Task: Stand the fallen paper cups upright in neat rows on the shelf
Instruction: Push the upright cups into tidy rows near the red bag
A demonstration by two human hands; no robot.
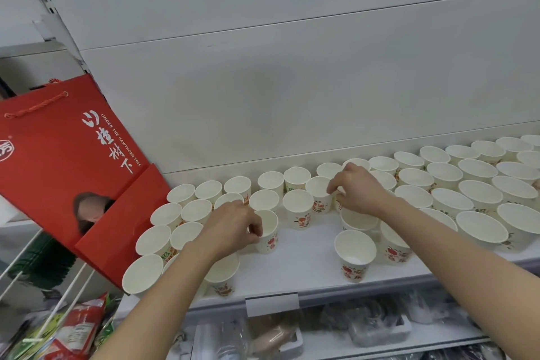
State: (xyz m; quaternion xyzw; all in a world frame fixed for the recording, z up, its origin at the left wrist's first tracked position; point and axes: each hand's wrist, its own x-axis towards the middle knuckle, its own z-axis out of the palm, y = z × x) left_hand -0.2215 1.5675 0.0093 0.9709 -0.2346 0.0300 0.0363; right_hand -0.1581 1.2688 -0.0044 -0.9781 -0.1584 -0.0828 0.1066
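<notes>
the left hand point(230, 228) pinches the rim of an upright, empty paper cup point(267, 232); the right hand point(358, 188) pinches the rim of another empty cup point(320, 194). around them upright empty cups point(479, 196) stand in rows on the white shelf point(304, 254), beside a red gift bag point(67, 155).

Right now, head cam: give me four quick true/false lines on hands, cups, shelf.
1. The left hand pinches the rim of a cup. True.
2. The right hand hangs idle off the shelf. False: its fingers pinch a cup's rim in the back rows.
3. A red gift bag leans at the left end of the shelf. True.
4. The cups are stacked in towers. False: they stand singly, mouths up.
</notes>
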